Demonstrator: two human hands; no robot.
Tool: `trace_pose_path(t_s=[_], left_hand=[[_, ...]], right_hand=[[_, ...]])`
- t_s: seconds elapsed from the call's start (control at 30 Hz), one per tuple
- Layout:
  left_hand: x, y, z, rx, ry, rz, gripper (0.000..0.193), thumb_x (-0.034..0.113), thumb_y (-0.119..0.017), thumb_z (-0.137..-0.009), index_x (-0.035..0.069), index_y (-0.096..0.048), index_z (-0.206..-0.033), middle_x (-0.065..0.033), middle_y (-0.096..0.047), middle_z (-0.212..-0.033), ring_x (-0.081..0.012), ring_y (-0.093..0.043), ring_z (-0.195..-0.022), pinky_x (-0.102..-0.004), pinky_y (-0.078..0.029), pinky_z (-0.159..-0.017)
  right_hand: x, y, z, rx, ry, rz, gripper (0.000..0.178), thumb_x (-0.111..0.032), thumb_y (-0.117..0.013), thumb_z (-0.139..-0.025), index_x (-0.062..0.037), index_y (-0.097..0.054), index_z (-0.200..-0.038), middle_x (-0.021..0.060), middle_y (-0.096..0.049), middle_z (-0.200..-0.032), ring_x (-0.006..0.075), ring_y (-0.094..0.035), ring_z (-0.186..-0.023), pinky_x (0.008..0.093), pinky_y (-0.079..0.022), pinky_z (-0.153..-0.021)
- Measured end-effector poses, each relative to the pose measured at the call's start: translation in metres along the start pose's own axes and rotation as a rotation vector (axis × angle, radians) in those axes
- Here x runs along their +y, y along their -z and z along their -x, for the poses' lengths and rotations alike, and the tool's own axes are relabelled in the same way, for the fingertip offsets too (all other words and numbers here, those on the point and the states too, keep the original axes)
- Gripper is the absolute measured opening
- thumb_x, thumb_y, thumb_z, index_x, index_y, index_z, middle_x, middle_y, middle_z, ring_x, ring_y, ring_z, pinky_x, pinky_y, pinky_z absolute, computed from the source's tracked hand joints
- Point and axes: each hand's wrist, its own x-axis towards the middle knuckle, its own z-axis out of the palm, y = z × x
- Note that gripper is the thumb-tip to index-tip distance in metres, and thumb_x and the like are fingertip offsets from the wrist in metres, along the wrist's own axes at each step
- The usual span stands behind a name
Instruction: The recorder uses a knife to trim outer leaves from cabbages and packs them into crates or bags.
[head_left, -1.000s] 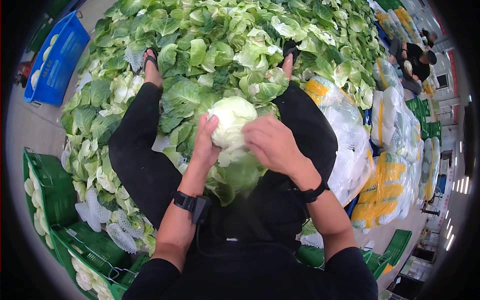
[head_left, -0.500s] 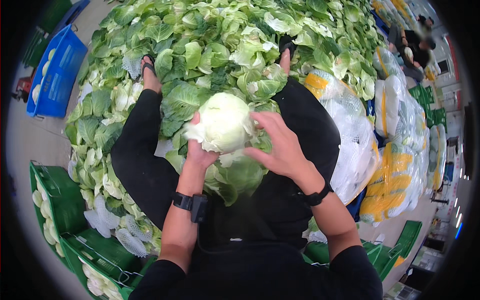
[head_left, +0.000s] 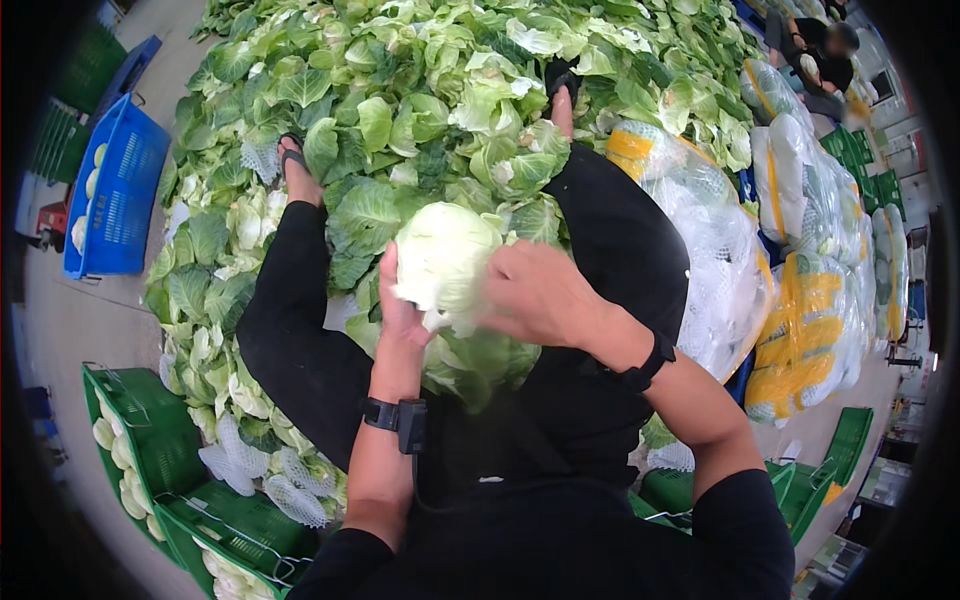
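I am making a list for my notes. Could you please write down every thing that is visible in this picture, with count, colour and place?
cabbage head: one, pale green, held between both hands
loose cabbage leaves: a large heap, green, on the floor ahead
blue crate: one, blue, far left
green crates: several, green, lower left, holding trimmed cabbages
foam net sleeves: several, white, beside the green crates
bagged cabbages: many clear and yellow sacks, right
another person: one, dark clothes, top right
wrist bands: two, black, one on each wrist
left hand: on the cabbage's left side
right hand: on its right side
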Motion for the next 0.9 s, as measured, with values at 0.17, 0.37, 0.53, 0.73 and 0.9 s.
trace_pose_path(t_s=[0.17, 0.37, 0.53, 0.73, 0.9], left_hand=[[0.0, -0.019, 0.002, 0.035, -0.063, 0.007, 0.076, 0.065, -0.038, -0.098, 0.008, -0.046, -0.148, -0.0176, -0.056, -0.143, -0.0354, -0.058, -0.126, -0.0534, -0.048, -0.105], [0.014, 0.007, 0.002, -0.288, 0.196, 0.416, 0.08, 0.068, -0.044, -0.094, 0.012, -0.042, -0.152, -0.025, -0.041, -0.153, -0.0502, -0.047, -0.132, -0.0741, -0.032, -0.108], [0.019, 0.01, 0.003, -0.077, 0.113, 0.485, 0.082, 0.067, -0.049, -0.092, 0.015, -0.037, -0.154, -0.0247, -0.035, -0.157, -0.0483, -0.049, -0.132, -0.0725, -0.039, -0.105], [-0.004, -0.01, 0.01, -0.15, 0.018, 0.244, 0.063, 0.05, -0.037, -0.104, 0.01, -0.04, -0.152, -0.0163, -0.046, -0.153, -0.0362, -0.044, -0.139, -0.0539, -0.032, -0.118], [-0.015, 0.011, 0.004, -0.311, 0.032, 0.189, 0.055, 0.042, -0.04, -0.106, 0.009, -0.04, -0.15, -0.0159, -0.051, -0.148, -0.0338, -0.053, -0.132, -0.0502, -0.045, -0.11]], right_hand=[[-0.005, -0.009, 0.022, -0.075, 0.093, -0.021, 0.025, -0.025, -0.079, -0.075, -0.012, -0.06, -0.083, 0.0043, -0.058, -0.094, 0.0279, -0.057, -0.087, 0.0389, -0.05, -0.074], [0.001, -0.035, 0.049, -0.527, -0.492, -0.141, 0.02, -0.021, -0.078, -0.075, -0.0084, -0.065, -0.083, 0.0057, -0.064, -0.103, 0.0338, -0.062, -0.084, 0.0439, -0.053, -0.072], [0.028, -0.014, 0.03, 0.58, -0.828, -0.654, 0.087, -0.027, -0.086, -0.077, 0.0015, -0.039, -0.145, 0.0188, -0.054, -0.137, 0.0276, -0.063, -0.115, 0.04, -0.053, -0.092], [-0.01, 0.0, -0.016, 0.335, -0.268, -0.486, 0.082, -0.027, -0.083, -0.08, -0.005, -0.044, -0.148, 0.0175, -0.045, -0.152, 0.0291, -0.054, -0.128, 0.0418, -0.044, -0.106], [-0.006, -0.004, -0.012, 0.39, -0.155, -0.417, 0.044, -0.021, -0.08, -0.081, -0.0055, -0.07, -0.122, 0.0146, -0.065, -0.13, 0.0299, -0.064, -0.11, 0.0378, -0.05, -0.093]])
